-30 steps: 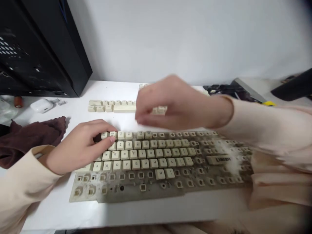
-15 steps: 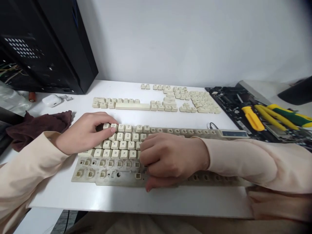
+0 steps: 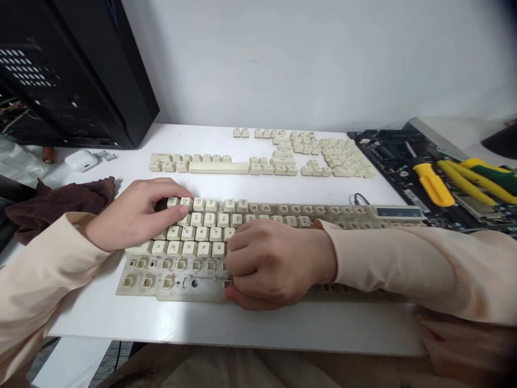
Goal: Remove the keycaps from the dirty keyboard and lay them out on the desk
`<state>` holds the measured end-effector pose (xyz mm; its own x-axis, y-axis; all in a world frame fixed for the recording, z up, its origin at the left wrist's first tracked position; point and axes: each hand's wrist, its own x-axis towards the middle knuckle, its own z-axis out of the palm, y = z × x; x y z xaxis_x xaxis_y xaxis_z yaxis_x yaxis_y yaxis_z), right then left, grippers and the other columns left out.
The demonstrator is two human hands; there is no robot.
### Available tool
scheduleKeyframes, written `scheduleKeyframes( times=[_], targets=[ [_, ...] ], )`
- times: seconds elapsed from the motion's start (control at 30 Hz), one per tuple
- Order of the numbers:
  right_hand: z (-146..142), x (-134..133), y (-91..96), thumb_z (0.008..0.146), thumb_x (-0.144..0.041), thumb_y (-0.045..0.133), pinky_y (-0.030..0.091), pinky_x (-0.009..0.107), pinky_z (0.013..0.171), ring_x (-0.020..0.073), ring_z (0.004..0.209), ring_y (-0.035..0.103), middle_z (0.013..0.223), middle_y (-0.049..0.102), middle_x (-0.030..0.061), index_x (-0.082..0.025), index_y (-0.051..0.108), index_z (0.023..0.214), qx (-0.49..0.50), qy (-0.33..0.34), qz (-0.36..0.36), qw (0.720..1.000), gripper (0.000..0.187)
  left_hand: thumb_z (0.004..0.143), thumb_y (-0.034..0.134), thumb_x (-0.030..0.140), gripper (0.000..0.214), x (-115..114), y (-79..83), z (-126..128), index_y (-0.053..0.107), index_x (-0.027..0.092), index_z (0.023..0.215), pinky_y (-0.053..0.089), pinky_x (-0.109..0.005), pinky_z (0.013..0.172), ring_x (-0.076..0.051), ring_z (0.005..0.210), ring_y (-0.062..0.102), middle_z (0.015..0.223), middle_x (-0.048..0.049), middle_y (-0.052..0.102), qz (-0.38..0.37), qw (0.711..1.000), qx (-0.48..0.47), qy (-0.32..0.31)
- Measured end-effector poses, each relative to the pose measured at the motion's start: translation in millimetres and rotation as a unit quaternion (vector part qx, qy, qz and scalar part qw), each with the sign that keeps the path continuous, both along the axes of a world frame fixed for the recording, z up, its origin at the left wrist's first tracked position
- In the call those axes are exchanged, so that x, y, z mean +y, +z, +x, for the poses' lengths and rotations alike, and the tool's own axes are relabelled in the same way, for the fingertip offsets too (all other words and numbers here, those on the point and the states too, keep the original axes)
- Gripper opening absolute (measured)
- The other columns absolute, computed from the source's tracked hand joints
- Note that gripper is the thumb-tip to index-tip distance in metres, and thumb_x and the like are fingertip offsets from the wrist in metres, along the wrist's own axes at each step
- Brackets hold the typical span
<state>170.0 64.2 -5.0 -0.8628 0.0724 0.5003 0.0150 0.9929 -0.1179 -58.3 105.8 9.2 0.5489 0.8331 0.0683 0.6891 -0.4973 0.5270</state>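
A dirty old beige keyboard lies on the white table, with keycaps on its left part and bare switch sockets elsewhere. My left hand rests on its upper left corner, fingers curled, fingertips pressing on the top-row keys. My right hand lies over the middle of the keyboard's lower rows, fingers curled and pressed down near the front edge; what is under them is hidden. Several loose beige keycaps lie in rows behind the keyboard, among them a long space bar.
A black computer case stands at the back left. A brown cloth and a white earbud case lie to the left. On the right a circuit board carries yellow-handled tools. The table's front edge is close.
My right hand came back from the loose keycaps and dropped onto the keyboard's lower middle, then shifted slightly toward the front edge. My left hand stayed on the top-left keys.
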Motion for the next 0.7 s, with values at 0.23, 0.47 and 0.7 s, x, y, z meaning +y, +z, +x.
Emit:
scheduleKeyframes(
  times=[0.23, 0.47, 0.7],
  targets=[
    [1, -1, -1.4, 0.083, -0.019, 0.050, 0.021, 0.028, 0.044, 0.0107, 0.046, 0.033, 0.049, 0.044, -0.0018, -0.017, 0.043, 0.044, 0.004, -0.006, 0.017, 1.000, 0.040, 0.081, 0.052, 0.043, 0.034, -1, 1.3, 0, 0.067, 0.018, 0.099, 0.046, -0.033, 0.082, -0.022, 0.093, 0.060, 0.100, -0.0053, 0.067, -0.008, 1.000, 0.001, 0.001],
    [-4, 0, 1.3, 0.077, -0.019, 0.052, 0.017, 0.028, 0.043, 0.0092, 0.044, 0.027, 0.047, 0.042, -0.0016, -0.016, 0.038, 0.043, -0.075, -0.007, -0.009, 0.997, 0.037, 0.080, 0.052, 0.045, 0.034, -1, 1.2, 1, 0.067, 0.019, 0.097, 0.046, -0.033, 0.083, -0.022, 0.091, 0.060, 0.098, -0.0044, 0.067, -0.008, 1.000, 0.003, 0.007],
    [-12, -1, 7.2, 0.071, -0.017, 0.054, 0.016, 0.028, 0.042, 0.0080, 0.043, 0.017, 0.044, 0.042, -0.0018, -0.016, 0.030, 0.040, -0.156, -0.021, -0.034, 0.987, 0.039, 0.080, 0.053, 0.043, 0.033, -2, 1.6, -1, 0.067, 0.019, 0.097, 0.045, -0.032, 0.085, -0.023, 0.094, 0.060, 0.100, -0.0042, 0.067, -0.007, 1.000, 0.000, 0.003]
  ],
)
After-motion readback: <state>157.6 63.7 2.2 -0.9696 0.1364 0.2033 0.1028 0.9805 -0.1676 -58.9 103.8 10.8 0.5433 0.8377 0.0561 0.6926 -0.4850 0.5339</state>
